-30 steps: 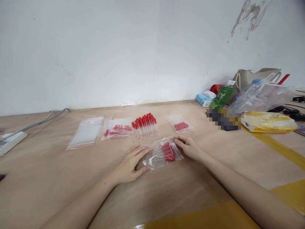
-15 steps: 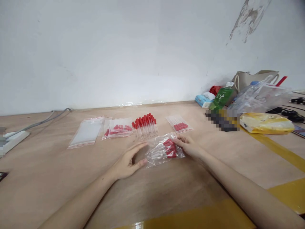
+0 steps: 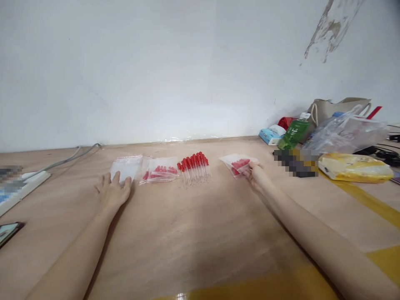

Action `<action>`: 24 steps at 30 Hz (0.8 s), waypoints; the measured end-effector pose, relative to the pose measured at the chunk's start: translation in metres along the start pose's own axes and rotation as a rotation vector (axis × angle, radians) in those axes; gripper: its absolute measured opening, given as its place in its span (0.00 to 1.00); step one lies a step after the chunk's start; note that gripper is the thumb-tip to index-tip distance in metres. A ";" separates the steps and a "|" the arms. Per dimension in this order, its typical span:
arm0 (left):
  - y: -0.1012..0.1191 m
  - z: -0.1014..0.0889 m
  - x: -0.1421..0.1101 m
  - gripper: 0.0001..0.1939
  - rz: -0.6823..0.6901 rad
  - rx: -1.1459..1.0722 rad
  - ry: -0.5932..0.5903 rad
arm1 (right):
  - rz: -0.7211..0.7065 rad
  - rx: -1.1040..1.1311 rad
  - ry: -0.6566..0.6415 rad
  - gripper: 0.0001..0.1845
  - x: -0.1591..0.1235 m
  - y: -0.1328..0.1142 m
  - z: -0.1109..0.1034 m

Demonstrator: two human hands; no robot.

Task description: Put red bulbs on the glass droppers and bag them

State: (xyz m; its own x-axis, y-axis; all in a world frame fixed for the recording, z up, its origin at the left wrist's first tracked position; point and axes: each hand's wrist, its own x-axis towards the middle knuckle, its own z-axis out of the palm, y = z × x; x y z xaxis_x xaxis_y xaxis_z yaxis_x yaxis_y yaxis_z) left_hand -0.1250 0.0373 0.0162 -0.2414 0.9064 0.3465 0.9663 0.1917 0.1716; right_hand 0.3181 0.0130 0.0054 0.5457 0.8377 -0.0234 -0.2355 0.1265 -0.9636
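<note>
My left hand (image 3: 112,192) reaches over a stack of clear zip bags (image 3: 128,163) at the left, fingers spread, holding nothing. On the right, my right hand (image 3: 255,175) pinches the edge of a zip bag of red-bulbed droppers (image 3: 239,166), at the spot where another such bag lies; how the two overlap is hard to make out. Between the hands, a row of loose droppers (image 3: 194,164) lies with red bulbs pointing away from me. Left of that row are overlapping filled bags (image 3: 161,171) with red bulbs showing through the plastic.
Along the right stand a blue tissue pack (image 3: 269,136), a green bottle (image 3: 294,132), a plastic bag (image 3: 346,131) and a yellow packet (image 3: 356,167). At the left are a grey cable (image 3: 70,158), a white power strip (image 3: 34,185) and a phone (image 3: 9,233). Yellow tape (image 3: 368,202) crosses the table.
My right hand has carried the filled bag from the middle to the other bag at the right. My left hand has moved away leftward to the stack of zip bags.
</note>
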 end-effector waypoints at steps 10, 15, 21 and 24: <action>-0.007 0.001 0.008 0.23 0.030 0.083 -0.199 | -0.519 -0.589 0.277 0.16 -0.027 0.018 -0.008; 0.005 -0.012 -0.003 0.24 0.024 -0.025 0.123 | -0.645 -0.599 0.003 0.12 -0.046 0.018 0.021; 0.074 -0.037 -0.048 0.18 0.570 -0.208 0.208 | -0.654 -0.809 -0.316 0.07 -0.051 0.020 0.053; 0.110 -0.042 -0.095 0.17 0.890 -0.211 0.011 | -0.545 -0.871 -0.343 0.08 -0.045 0.018 0.076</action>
State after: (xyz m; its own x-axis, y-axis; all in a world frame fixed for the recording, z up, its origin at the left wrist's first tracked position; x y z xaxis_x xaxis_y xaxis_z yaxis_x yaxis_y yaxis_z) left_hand 0.0002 -0.0433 0.0407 0.5826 0.6830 0.4406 0.7603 -0.6496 0.0016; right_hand 0.2280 0.0175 0.0098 0.1181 0.9040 0.4109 0.6967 0.2194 -0.6830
